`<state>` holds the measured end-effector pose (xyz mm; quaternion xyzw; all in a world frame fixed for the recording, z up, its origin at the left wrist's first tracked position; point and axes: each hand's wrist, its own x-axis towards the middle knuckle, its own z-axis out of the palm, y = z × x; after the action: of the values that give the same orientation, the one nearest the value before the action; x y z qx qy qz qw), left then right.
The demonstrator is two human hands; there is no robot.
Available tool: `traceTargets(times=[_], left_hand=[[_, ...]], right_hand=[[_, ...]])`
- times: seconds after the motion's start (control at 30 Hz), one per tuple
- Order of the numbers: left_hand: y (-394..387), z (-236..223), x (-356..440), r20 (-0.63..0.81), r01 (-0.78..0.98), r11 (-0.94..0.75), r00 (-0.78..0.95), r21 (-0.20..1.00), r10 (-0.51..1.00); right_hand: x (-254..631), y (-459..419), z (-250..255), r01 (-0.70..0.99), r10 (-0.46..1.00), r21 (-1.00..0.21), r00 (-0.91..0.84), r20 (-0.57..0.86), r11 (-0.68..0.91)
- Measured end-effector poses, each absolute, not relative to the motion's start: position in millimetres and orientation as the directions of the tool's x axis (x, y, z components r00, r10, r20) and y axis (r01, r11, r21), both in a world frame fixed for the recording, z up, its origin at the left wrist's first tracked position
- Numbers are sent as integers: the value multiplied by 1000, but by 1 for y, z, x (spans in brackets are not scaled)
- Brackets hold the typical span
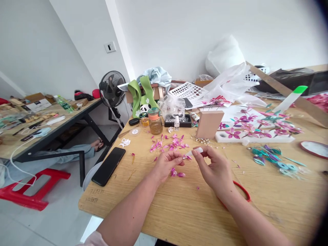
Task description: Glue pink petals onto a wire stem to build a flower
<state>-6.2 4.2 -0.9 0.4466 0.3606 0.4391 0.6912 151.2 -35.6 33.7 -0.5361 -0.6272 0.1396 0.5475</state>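
My left hand (167, 164) is closed in a pinch on a small pink petal piece (186, 157) above the wooden table (179, 205). My right hand (215, 167) pinches a small white tube (196, 151) whose tip meets that petal. More pink petals (169, 143) lie scattered just beyond both hands, and two lie under the left hand (177, 173). A red ring (242, 191) sits under my right wrist.
A black phone (108, 166) lies at the table's left edge. A glass jar (154, 121), a small bottle (176, 123), a wooden block (209, 124), a white board with pink flowers (256, 131) and teal paper coils (276, 160) stand further back. A fan (112, 89) and another person's legs (77, 152) are left.
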Motion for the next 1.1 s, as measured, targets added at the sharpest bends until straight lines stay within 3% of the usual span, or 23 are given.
traceTargets(times=[0.13,0.27,0.4,0.6,0.73,0.87,0.93,1.0,1.1], left_hand=[[4,1,-5,-91,-276,191,335,942,938],[3,2,-6,-89,-261,192,361,946,928],[1,2,-7,-134,-250,252,408,935,903],[1,2,-8,-145,-244,258,400,935,905],[1,2,-7,-155,-247,267,395,932,906],[2,3,-6,-138,-267,245,365,932,921],[3,3,-5,-113,-275,216,348,937,931],[3,3,-5,-101,-276,203,344,939,933],[4,2,-5,-116,-276,219,348,936,930]], right_hand=[[155,-34,34,389,846,-853,263,464,347],[160,-23,29,23,970,-986,176,167,165],[161,-16,23,-310,999,-951,33,-30,-18],[158,-14,21,-428,997,-903,29,-67,-48],[161,-15,22,-349,998,-937,61,-32,-8],[161,-26,32,26,930,-984,323,177,179],[160,-33,37,251,809,-917,437,393,309],[157,-39,40,426,760,-809,335,556,404],[153,-43,43,536,714,-702,236,659,470]])
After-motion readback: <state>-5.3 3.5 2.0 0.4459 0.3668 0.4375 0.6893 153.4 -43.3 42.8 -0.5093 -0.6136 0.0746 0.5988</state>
